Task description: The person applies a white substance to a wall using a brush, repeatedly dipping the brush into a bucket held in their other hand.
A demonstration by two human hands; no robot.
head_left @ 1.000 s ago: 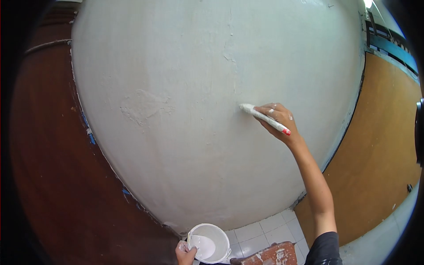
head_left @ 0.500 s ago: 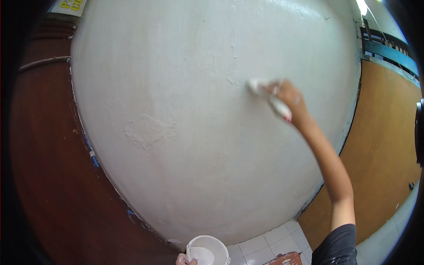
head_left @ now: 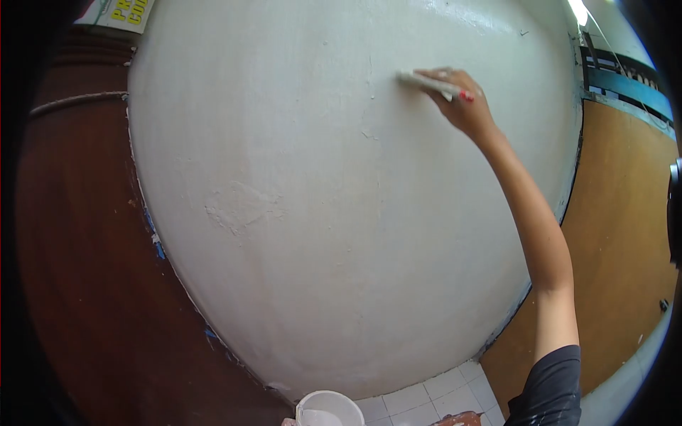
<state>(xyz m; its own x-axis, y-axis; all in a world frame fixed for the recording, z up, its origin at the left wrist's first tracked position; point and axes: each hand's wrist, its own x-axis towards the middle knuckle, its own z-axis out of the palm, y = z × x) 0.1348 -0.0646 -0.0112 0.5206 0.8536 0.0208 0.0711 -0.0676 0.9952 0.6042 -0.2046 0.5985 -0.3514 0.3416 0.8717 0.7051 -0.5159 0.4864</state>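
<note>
My right hand is closed around a paintbrush with a pale, paint-smeared handle and a red end. Its bristles, blurred by motion, point left at the upper part of a white wall. Whether they press on the surface is hard to tell. White paint marks the fingers. At the bottom edge, a white bucket holds white paint. Only a sliver of my left hand shows, at the bucket's left rim; most of that hand is out of frame.
A dark brown panel borders the wall on the left, an orange-brown panel on the right. Cracks and a rough, peeling patch mark the wall. Below lie white floor tiles and a reddish-brown, paint-spotted object.
My right hand has moved up the wall with the paintbrush, whose handle now lies flatter. The bucket and my left hand sit lower in view, and the camera view has shifted slightly.
</note>
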